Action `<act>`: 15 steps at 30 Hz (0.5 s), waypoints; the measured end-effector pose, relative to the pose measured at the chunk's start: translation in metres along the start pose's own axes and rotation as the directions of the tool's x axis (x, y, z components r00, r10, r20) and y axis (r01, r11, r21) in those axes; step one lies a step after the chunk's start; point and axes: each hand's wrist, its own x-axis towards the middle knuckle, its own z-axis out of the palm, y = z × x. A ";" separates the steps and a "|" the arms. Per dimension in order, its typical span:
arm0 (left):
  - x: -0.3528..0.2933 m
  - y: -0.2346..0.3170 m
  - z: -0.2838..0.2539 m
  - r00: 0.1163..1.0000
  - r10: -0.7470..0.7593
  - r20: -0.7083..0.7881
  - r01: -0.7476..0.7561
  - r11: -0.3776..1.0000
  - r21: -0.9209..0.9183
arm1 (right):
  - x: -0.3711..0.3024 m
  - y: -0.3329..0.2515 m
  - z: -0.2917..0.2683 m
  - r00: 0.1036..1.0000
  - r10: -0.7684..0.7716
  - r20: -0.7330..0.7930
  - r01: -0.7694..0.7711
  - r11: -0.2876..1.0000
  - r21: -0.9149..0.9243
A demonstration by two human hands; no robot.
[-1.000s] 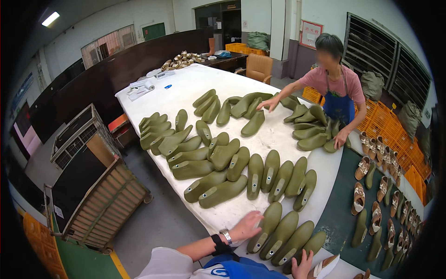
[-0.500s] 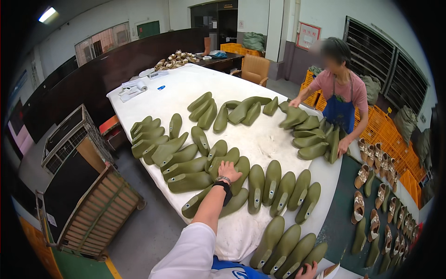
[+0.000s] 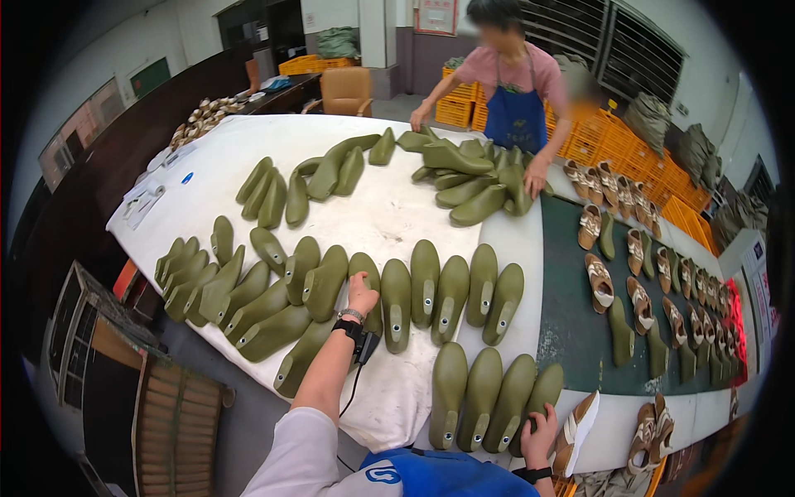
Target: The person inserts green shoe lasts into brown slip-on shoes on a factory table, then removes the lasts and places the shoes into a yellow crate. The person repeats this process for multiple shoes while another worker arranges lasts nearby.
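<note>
Olive-green shoe lasts lie in rows over the white-covered table (image 3: 389,215). My left hand (image 3: 362,294), with a bracelet and a black wristband, closes over a shoe last (image 3: 365,269) at the left end of the middle row. Several lasts stand side by side to its right, and a last (image 3: 325,282) lies just left of it. Near the front edge, my right hand (image 3: 540,436) curls round the heel end of another shoe last (image 3: 544,389), rightmost in a short row. Beside that hand is a brown and white shoe (image 3: 574,431).
Across the table a person in a blue apron (image 3: 517,116) handles a pile of lasts (image 3: 464,170). A green conveyor belt (image 3: 571,331) carries shoes and lasts on the right. A wooden-slatted cart (image 3: 178,414) stands at the left; orange crates (image 3: 613,149) are stacked behind.
The view has swung right, showing more of the belt. My left hand has moved off the clustered lasts onto one at the row's end. My right hand remains at the front row's last.
</note>
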 end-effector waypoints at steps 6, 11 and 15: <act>-0.006 0.007 0.041 0.993 0.114 -0.037 -0.113 0.993 0.023 | 0.002 -0.007 -0.001 0.999 -0.033 -0.042 0.034 0.999 0.031; -0.031 0.010 0.074 0.995 0.097 0.037 -0.091 0.986 -0.143 | 0.004 -0.009 -0.002 0.999 -0.028 -0.046 0.029 0.999 0.027; -0.038 0.016 0.100 0.990 0.095 0.106 -0.070 0.974 -0.215 | 0.005 -0.011 -0.003 0.999 -0.016 -0.050 0.017 0.999 0.027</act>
